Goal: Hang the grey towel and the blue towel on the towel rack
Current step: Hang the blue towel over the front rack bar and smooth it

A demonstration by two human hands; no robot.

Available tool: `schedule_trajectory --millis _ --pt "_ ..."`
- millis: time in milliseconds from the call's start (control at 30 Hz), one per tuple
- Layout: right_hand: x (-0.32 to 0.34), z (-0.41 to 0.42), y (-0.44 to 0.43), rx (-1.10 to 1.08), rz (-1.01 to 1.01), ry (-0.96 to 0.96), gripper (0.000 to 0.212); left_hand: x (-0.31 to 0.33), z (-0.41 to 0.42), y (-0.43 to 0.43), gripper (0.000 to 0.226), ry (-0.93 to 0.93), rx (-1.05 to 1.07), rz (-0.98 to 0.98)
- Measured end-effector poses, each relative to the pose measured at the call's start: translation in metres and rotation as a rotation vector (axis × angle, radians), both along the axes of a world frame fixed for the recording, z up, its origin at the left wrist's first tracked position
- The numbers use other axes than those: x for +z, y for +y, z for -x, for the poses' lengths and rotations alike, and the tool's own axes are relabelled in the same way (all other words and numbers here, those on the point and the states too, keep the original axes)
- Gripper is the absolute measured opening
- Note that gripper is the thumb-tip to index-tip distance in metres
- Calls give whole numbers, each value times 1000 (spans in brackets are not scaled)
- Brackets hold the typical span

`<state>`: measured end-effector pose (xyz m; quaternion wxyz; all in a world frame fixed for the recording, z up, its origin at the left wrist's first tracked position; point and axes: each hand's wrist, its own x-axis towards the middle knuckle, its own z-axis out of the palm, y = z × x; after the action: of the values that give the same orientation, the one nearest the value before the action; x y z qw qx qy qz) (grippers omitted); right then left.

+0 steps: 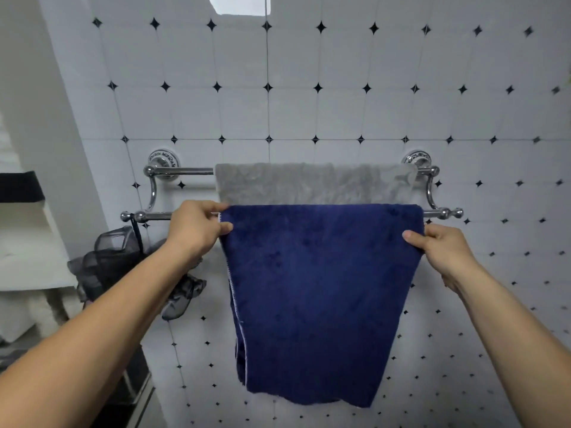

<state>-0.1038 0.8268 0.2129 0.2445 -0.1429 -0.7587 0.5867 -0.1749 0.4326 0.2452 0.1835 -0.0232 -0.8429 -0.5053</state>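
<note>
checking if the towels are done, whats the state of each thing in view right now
grey towel: draped over the rear bar, spread flat
blue towel: draped over the front bar, hanging down, both side edges held
towel rack: mounted on the tiled wall, both bars carrying a towel
left hand: grip pinched on the blue towel's left edge
right hand: grip pinched on the blue towel's right edge
dark mesh bag: hanging from the front bar's left end

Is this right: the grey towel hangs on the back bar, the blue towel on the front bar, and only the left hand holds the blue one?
No. The head view shows both hands on the blue towel: left hand and right hand.
</note>
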Motion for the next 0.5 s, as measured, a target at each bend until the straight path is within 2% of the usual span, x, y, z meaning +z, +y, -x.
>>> schedule_trajectory --millis 100,233,300,367,433,500 --pt "-3 -3 14 4 -46 -20 4 -8 -3 -5 44 31 1 30" --pt "-2 2 13 -70 -172 -38 10 -10 -6 -3 43 103 2 145" --pt "5 6 13 -107 -195 -17 13 -4 -4 -3 37 102 10 171" --pt "9 8 15 -106 -157 6 25 4 -2 -5 24 83 10 167" --pt "8 8 18 -98 -132 20 31 11 -1 -8 11 118 25 283" --pt "3 7 19 -82 -142 18 29 19 -1 -10 10 184 68 422"
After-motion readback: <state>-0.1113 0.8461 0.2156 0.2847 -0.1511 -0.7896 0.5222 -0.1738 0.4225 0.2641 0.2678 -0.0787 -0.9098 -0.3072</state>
